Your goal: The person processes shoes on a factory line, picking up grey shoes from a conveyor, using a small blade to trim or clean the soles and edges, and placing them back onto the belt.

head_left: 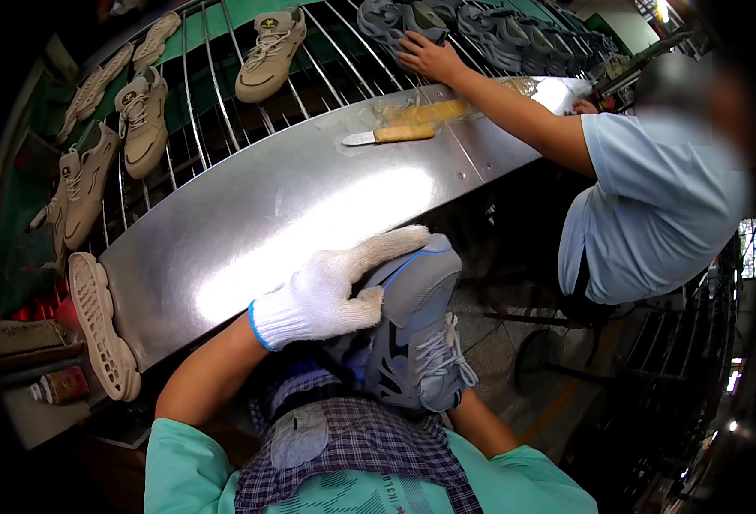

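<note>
A grey sneaker (425, 295) with pale laces is held close above my lap, toe up, a thin blue line running along its toe edge. Wearing a white knitted glove, my left hand (331, 291) grips the toe from the left side. Its forefinger reaches over the tip, and the thumb presses lower down the side. My right forearm comes up behind the shoe, which hides the right hand and its fingers. Just beyond lies a curved metal worktop (301, 201), bearing a knife (391, 134) with a wooden handle.
Beige sneakers (271, 56) stand on a rod rack (198, 103) at far left, and dark grey shoes (489, 38) at far right. A loose beige sole (102, 325) leans at the worktop's left end. On the right, a co-worker (652, 188) reaches across to the grey shoes.
</note>
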`<state>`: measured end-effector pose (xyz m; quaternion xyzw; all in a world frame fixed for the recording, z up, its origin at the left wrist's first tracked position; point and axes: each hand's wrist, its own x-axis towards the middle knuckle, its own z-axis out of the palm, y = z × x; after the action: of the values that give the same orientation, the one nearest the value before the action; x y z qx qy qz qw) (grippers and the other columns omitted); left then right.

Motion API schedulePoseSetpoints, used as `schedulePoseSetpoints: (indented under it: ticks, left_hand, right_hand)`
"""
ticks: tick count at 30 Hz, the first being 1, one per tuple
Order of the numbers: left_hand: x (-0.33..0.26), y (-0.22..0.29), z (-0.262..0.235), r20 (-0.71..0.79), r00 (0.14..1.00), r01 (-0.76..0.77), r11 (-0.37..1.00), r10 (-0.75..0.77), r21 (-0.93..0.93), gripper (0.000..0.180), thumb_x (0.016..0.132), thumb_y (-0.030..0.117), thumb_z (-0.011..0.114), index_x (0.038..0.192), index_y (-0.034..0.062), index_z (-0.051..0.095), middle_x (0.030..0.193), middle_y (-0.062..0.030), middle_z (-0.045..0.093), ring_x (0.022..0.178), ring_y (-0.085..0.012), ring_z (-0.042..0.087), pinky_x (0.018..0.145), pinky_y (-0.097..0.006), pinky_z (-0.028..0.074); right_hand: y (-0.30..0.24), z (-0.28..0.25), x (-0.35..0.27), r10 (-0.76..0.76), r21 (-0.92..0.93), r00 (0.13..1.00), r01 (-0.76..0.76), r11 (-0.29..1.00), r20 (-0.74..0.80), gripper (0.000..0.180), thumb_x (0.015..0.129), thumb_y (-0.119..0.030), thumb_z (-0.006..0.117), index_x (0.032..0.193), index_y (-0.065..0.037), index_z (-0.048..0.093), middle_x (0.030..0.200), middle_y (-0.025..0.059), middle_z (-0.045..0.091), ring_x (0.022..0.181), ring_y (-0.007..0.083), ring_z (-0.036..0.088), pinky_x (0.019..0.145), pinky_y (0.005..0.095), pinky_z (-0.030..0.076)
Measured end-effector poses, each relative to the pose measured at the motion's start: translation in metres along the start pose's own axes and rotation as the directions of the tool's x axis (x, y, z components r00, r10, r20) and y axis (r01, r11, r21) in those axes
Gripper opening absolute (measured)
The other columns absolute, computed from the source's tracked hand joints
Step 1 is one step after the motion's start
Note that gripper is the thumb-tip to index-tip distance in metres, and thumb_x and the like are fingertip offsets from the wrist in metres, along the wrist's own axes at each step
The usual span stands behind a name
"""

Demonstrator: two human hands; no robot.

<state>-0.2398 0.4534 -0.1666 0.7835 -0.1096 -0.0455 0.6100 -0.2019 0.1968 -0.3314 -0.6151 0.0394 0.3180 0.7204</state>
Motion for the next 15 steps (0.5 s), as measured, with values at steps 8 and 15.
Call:
schedulePoseSetpoints:
  ticks: [8,15]
  left_hand:
    - [-0.015,-0.018,0.015,0.029,0.999,-0.012,0.999,0.013,-0.043,0.083,0.083,0.007,0.063,0.163,0.0000,0.042,0.161,-0.0245,0.052,0.147,-0.0339,0.054,0.125,-0.041,0.039]
    - [-0.043,-0.044,0.029,-0.023,0.997,0.066,0.974,-0.073,-0.217,0.083,0.087,0.003,0.062,0.166,-0.0008,0.036,0.163,-0.0237,0.050,0.149,-0.0308,0.051,0.125,-0.039,0.039]
  right_hand:
    - [0.073,-0.070,-0.052,0.359,0.452,0.930,-0.291,0.843,-0.072,0.068,0.114,-0.056,0.040,0.150,0.001,0.052,0.139,0.0170,0.066,0.118,0.0277,0.071,0.098,0.0410,0.062]
    - [0.030,-0.048,-0.026,0.219,0.391,0.975,-0.185,0.902,-0.044,0.064,0.112,-0.053,0.046,0.147,0.000,0.056,0.133,0.0193,0.069,0.115,0.0305,0.072,0.096,0.0421,0.061]
